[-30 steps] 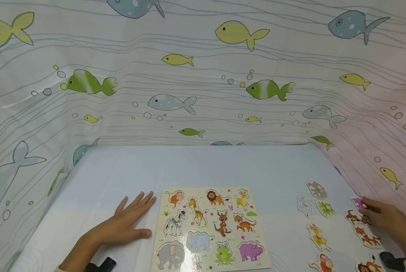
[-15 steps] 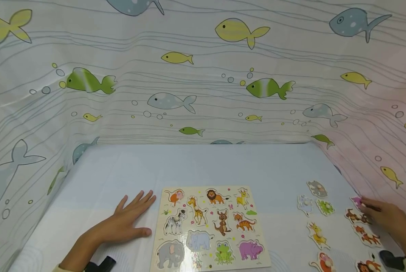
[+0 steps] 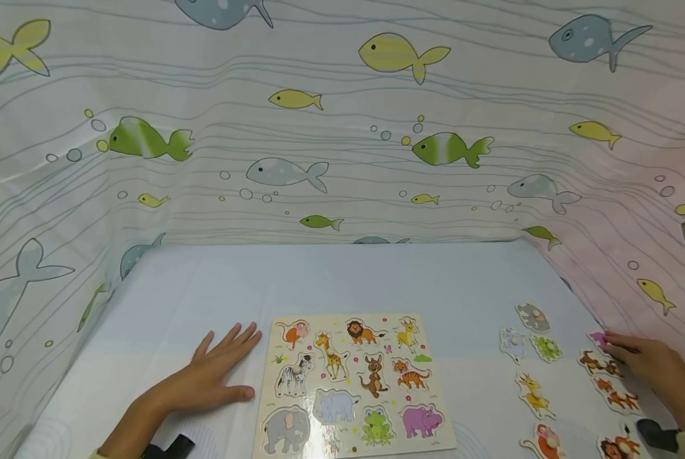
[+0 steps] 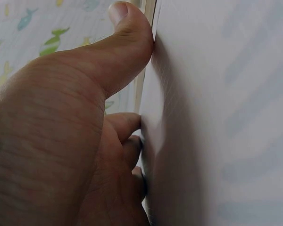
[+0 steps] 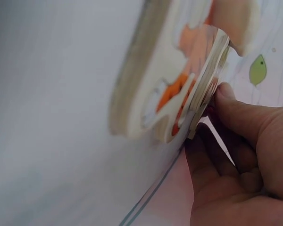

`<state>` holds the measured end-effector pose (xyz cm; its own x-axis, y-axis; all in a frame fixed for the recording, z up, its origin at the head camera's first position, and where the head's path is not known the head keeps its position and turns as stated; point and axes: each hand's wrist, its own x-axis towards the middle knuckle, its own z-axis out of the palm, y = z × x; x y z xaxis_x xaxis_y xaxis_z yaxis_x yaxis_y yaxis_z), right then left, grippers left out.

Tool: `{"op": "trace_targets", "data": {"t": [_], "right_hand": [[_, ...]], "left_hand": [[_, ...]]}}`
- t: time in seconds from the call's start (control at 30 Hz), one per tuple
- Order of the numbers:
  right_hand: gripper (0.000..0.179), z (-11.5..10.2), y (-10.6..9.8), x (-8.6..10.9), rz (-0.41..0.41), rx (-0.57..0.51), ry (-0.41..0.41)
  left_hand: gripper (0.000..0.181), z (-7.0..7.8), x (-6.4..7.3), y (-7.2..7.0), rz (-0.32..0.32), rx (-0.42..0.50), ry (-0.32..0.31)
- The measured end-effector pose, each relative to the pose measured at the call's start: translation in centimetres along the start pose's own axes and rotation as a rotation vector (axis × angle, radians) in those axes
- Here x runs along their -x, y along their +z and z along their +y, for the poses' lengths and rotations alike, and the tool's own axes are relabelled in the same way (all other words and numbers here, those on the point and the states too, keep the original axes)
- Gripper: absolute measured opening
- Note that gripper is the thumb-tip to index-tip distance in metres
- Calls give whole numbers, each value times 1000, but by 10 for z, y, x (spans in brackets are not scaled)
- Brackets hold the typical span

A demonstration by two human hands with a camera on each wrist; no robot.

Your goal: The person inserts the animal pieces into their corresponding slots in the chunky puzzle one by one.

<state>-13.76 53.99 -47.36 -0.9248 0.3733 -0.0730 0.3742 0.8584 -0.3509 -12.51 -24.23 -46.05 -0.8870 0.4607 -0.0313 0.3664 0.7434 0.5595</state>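
Observation:
A wooden animal puzzle board (image 3: 367, 322) lies on the white table. Just left of it my left hand (image 3: 213, 376) rests on the tabletop, palm down, fingers spread and holding nothing. At the far right, my right hand (image 3: 652, 370) pinches a purple puzzle piece (image 3: 597, 340), mostly hidden by the fingertips. In the right wrist view the thumb (image 5: 236, 108) and fingers close in at piece edges. Beneath the hand lie a brown dog-like animal piece (image 3: 595, 363) and a tiger piece (image 3: 615, 394).
Left of the right hand lie elephant (image 3: 533, 317), pale blue animal (image 3: 513, 344), frog (image 3: 546, 348), yellow deer (image 3: 534, 394) and monkey (image 3: 546, 441) pieces. A lion piece (image 3: 618, 447) is at the front right. Fish-printed cloth (image 3: 342, 134) hangs behind and beside the table.

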Motion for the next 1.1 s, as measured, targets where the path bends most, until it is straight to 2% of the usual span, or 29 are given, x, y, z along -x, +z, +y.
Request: {"op": "trace_targets", "data": {"t": [0.33, 0.6, 0.73, 0.83, 0.97, 1.1], "right_hand": [[35, -8, -3, -1, 62, 32, -47], [38, -19, -9, 8, 99, -37, -83], [37, -29, -16, 10, 116, -41, -163], [35, -41, -22, 13, 153, -27, -262], [30, -64, -27, 21, 183, -44, -365], [27, -90, -30, 32, 178, -97, -483]], "left_hand": [[96, 0, 1, 0, 5, 1, 2], [96, 0, 1, 0, 1, -1, 2], [97, 1, 0, -1, 0, 3, -2], [97, 1, 0, -1, -1, 7, -6], [96, 1, 0, -1, 4, 2, -4], [96, 0, 0, 0, 8, 0, -3]]}}
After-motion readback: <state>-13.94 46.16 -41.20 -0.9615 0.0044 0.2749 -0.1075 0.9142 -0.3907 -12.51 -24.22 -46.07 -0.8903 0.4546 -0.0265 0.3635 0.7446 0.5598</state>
